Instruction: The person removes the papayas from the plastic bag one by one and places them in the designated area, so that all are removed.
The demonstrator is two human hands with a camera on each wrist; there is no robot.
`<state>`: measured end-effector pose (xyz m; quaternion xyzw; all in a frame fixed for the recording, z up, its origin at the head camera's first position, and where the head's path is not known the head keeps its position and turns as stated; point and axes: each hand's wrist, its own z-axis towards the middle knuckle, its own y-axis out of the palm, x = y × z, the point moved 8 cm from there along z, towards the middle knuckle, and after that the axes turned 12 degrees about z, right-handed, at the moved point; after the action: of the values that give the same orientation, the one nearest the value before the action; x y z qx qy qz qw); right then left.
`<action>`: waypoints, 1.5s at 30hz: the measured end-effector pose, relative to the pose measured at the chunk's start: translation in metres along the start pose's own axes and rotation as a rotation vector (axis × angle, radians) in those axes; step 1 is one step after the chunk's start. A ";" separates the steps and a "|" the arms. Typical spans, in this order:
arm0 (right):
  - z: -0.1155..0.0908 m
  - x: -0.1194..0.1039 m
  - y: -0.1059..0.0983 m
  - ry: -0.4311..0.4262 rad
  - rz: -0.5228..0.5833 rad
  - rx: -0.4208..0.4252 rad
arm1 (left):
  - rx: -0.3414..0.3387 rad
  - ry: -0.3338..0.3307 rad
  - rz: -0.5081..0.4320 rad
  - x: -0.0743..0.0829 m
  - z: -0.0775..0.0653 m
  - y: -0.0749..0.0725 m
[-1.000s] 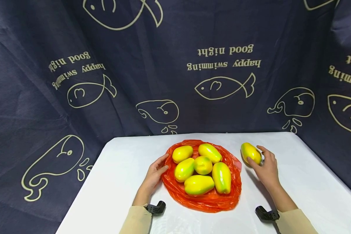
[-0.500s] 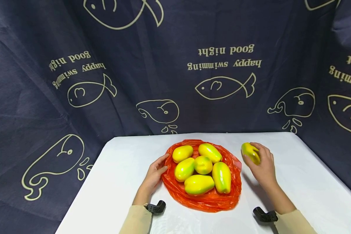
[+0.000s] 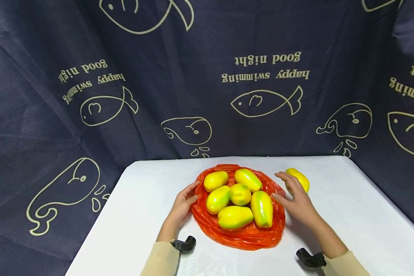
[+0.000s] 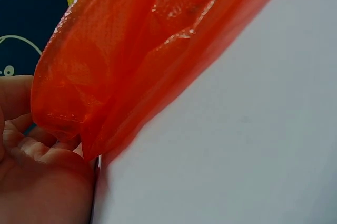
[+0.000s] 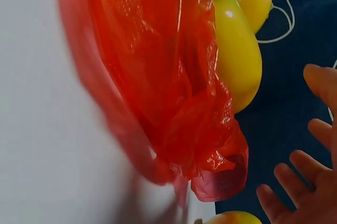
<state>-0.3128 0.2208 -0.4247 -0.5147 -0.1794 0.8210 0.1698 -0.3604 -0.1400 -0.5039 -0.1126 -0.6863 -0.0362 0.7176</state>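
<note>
Several glossy yellow-green fruits that look like papayas (image 3: 234, 217) lie in a red plastic bag (image 3: 248, 243), its rim spread wide on the table. At the bag's left rim, my left hand (image 3: 179, 209) holds the film between thumb and fingers; the left wrist view shows the bag (image 4: 126, 66) tucked into the hand (image 4: 42, 176). My right hand (image 3: 298, 203) is beside the bag's right rim, fingers spread and holding nothing. Behind its fingers sits a lone papaya (image 3: 300, 179), partly hidden. The right wrist view shows spread fingers (image 5: 295, 174) apart from the bag (image 5: 174, 76).
A white-covered table (image 3: 131, 230) carries everything. Behind it and at both sides hangs a dark blue curtain (image 3: 193, 84) with printed fish, whales and upside-down lettering. Each wrist wears a black strap mount (image 3: 184, 244).
My right hand has gone from gripping the lone papaya to letting go, and moved left toward the bag. That fruit stays at about the same spot. My left hand keeps its place.
</note>
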 end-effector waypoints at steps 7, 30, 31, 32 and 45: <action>-0.004 -0.003 0.010 -0.005 0.025 -0.075 | 0.000 0.002 0.000 0.001 0.001 0.001; -0.021 -0.004 0.044 0.044 0.076 -0.302 | -0.004 0.007 -0.011 0.000 0.002 0.001; -0.022 -0.004 0.045 0.045 0.079 -0.312 | -0.002 0.003 -0.014 0.000 0.002 0.001; -0.022 -0.003 0.046 0.049 0.081 -0.319 | 0.000 0.001 -0.017 0.000 0.002 0.000; -0.029 0.007 0.055 0.073 0.058 -0.376 | 0.002 0.000 -0.036 0.000 0.002 0.001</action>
<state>-0.2949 0.1790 -0.4672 -0.5718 -0.3086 0.7582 0.0533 -0.3620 -0.1386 -0.5042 -0.0994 -0.6883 -0.0484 0.7170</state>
